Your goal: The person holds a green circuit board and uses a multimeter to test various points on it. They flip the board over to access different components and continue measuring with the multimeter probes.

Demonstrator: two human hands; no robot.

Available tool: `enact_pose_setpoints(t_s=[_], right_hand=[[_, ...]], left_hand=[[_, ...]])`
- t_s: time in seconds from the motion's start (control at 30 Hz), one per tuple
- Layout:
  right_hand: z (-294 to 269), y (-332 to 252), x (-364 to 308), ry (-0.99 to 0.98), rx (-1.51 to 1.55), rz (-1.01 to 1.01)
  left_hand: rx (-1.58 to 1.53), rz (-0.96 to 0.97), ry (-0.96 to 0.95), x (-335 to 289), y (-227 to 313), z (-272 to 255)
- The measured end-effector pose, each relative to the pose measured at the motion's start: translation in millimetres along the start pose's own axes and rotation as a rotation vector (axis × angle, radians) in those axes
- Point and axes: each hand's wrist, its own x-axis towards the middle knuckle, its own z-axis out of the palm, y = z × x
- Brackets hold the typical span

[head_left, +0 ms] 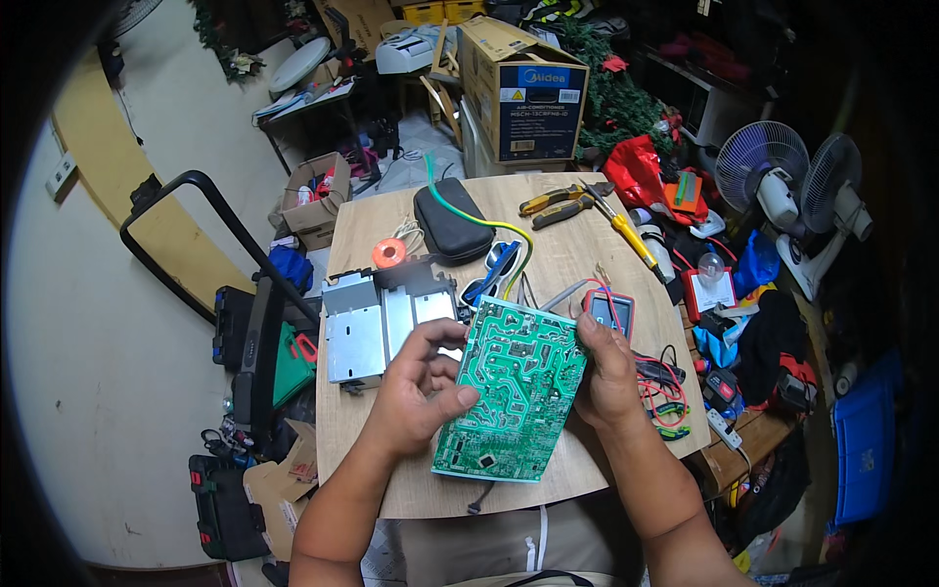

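Note:
A green circuit board (514, 391) is held up over the near part of the wooden table (391, 497), its soldered side facing me. My left hand (427, 383) grips its left edge, thumb on the face and fingers curled behind. At the upper right edge, my right hand (608, 372) holds it with the thumb near the corner. A green-yellow wire (523, 240) rises behind the board's top. Just left of the board lies a grey metal housing (381, 328), partly covered by my left hand. Behind the board on the right sits a red-rimmed multimeter (610, 309), partly hidden.
On the table lie a black zip case (454, 221), an orange solder spool (388, 253), sunglasses (492, 272), pliers (562, 205) and a yellow soldering iron (631, 240). Red test leads (665, 391) coil at the right edge. A folded hand truck (256, 323) stands left; fans (763, 166) stand right.

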Motion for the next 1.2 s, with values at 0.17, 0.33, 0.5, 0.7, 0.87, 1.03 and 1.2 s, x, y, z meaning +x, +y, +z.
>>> enact_pose_setpoints(t_s=[0.17, 0.33, 0.5, 0.7, 0.87, 1.03, 1.2], right_hand=[[4.2, 2.2, 0.9, 0.034, 0.009, 0.058], [5.7, 1.1, 0.7, 0.023, 0.02, 0.063], [6.6, 0.0, -1.8, 0.015, -0.001, 0.064], [4.1, -0.5, -3.0, -0.011, -0.044, 0.052], [2.9, -0.5, -2.2, -0.052, -0.016, 0.062], [2.9, -0.2, -2.4, -0.031, -0.018, 0.058], [2.6, -1.6, -2.6, -0.047, -0.001, 0.065]], left_hand=[[-0.164, -0.003, -0.073, 0.2, 4.8, 7.2], [-0.187, -0.024, -0.063, 2.5, 1.2, 0.7], [-0.192, -0.057, -0.077, 2.4, 1.7, -2.5], [-0.204, -0.084, -0.086, 3.3, 2.7, -0.9], [-0.229, -0.077, -0.071, 3.8, 1.8, 0.3], [-0.251, -0.075, -0.067, 4.2, 0.2, 0.1], [-0.24, -0.076, -0.059, 4.8, -0.5, 0.0]])
